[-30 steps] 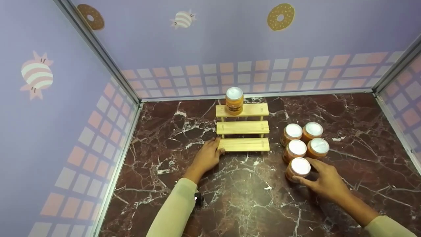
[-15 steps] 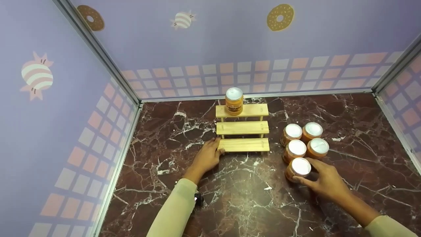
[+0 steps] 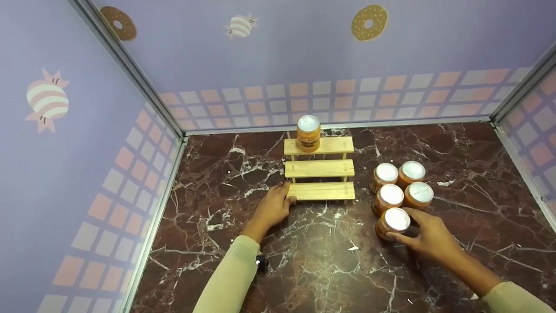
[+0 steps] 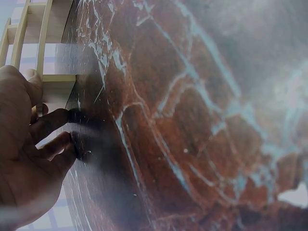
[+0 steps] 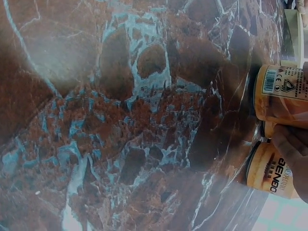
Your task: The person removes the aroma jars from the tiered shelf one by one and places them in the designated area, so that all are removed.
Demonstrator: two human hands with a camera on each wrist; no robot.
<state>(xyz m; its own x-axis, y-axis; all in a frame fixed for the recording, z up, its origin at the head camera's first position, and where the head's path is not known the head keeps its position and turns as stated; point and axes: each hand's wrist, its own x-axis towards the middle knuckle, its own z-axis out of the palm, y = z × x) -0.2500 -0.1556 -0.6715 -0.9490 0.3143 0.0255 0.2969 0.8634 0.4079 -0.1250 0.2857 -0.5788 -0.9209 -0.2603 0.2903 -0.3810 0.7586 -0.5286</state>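
Observation:
A three-step wooden rack (image 3: 319, 168) stands on the marble table. My left hand (image 3: 273, 204) holds the left end of its lowest step. The left wrist view shows the thumb and fingers around the rack's end (image 4: 60, 83), some fingertips at the tabletop. One orange can (image 3: 309, 134) with a silvery lid stands upright on the top step, left of centre. To the right of the rack, several matching cans (image 3: 392, 195) stand close together. My right hand (image 3: 434, 237) grips the nearest can (image 3: 396, 221) from its right side, thumb in front and fingers behind.
Purple walls with printed sweets and doughnuts enclose the table at the back (image 3: 278, 56), left (image 3: 52, 174) and right (image 3: 538, 130). The rack's back is close to the rear wall. Between the rack and the cans runs a strip of marble tabletop (image 3: 364, 191).

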